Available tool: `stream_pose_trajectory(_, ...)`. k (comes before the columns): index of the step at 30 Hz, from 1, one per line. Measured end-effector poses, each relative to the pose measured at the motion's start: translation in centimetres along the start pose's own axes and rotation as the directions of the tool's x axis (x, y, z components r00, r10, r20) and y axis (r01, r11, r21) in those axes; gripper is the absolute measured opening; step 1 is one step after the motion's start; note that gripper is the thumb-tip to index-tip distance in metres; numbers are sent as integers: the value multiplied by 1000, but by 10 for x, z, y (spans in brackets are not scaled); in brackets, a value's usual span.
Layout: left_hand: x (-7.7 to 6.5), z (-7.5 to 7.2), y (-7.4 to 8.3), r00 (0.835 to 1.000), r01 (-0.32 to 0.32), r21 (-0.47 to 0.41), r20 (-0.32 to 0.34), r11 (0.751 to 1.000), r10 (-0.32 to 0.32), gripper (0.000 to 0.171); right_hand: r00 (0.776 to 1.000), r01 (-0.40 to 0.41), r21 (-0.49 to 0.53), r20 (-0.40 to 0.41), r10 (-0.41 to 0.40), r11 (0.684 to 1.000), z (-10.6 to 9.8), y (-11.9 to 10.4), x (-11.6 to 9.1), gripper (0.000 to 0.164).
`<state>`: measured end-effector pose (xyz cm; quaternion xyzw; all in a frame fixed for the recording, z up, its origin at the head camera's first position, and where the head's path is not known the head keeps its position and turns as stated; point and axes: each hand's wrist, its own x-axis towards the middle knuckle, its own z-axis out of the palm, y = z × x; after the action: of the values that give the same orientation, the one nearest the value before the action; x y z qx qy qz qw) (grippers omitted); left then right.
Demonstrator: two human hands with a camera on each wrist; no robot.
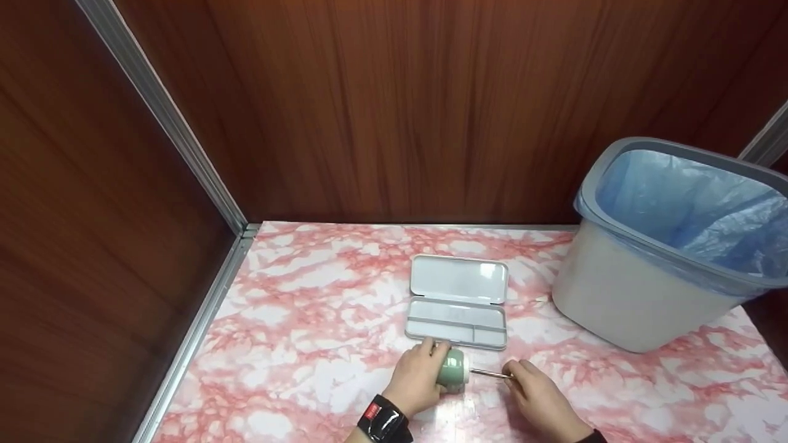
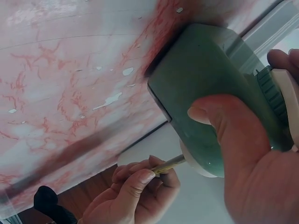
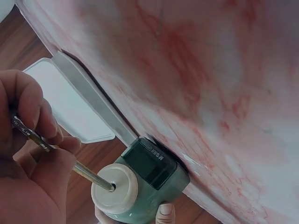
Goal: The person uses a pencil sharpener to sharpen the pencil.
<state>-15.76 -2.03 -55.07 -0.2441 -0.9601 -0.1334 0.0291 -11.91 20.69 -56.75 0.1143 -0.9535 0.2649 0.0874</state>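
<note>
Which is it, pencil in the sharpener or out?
In: right wrist view shows one end of the pencil inside the front of the sharpener, the right hand pinching it further back. Depth: can't tell.

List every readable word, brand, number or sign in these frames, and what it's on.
None reads with certainty.
Green sharpener, dark panel: pale lettering, turned and too blurred to quote.
Pencil: small markings along the shaft, too small to read.
Black wristband, red patch: pale marks, too small to read.
</note>
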Motion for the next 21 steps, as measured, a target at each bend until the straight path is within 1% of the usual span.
stream_pose_trajectory(6,0,1,1,1000,-6,9,10,1000,6,78,1000,8,-14,-10,-8,1000,3,-4,4,16)
stream_pose_trajectory(12,-2,-3,1,999,-31,38,9,999,31,77,1000,15,-15,7,-15,1000,5,-6,8,16)
stream_pose_trajectory(16,-1,-5,1,999,-27,67,23,997,26,76,1000,10,-6,17,-10,1000,4,-6,11,17)
stream_pose_trajectory(21,1,-5,1,999,-16,57,35,998,14,75,1000,3,-2,24,-3,1000,4,-6,11,16)
